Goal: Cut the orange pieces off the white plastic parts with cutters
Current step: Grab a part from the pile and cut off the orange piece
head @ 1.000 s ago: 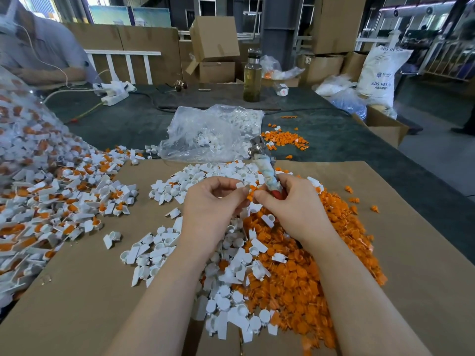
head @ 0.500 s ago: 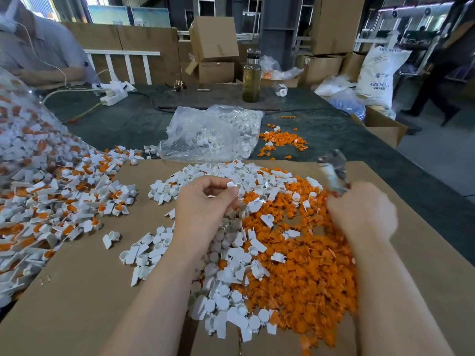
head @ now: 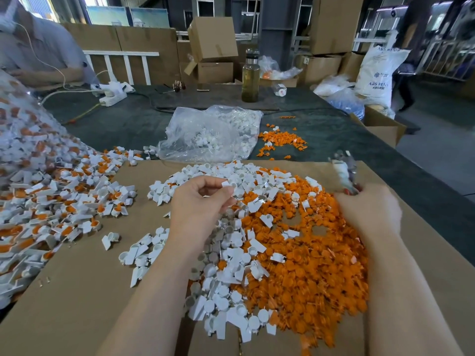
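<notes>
Left hand (head: 203, 201) pinches white part (head: 226, 185) mid-frame; right hand (head: 370, 211) grips cutters (head: 343, 170), blades pointing up-frame, well right of the part.

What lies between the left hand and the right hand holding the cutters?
In the head view, the mixed heap of cut orange pieces and white parts on the cardboard fills the stretch between the left hand and right hand gripping the cutters.

The left hand (head: 203, 201) pinches a white part (head: 227, 184) above the white pile (head: 226, 263). The right hand (head: 370, 211), at the right edge of the orange pile (head: 308, 265), grips blurred cutters (head: 344, 173) pointing far. Uncut parts (head: 51, 201) lie left; a bag (head: 210, 134) lies beyond the cardboard (head: 64, 304).
</notes>
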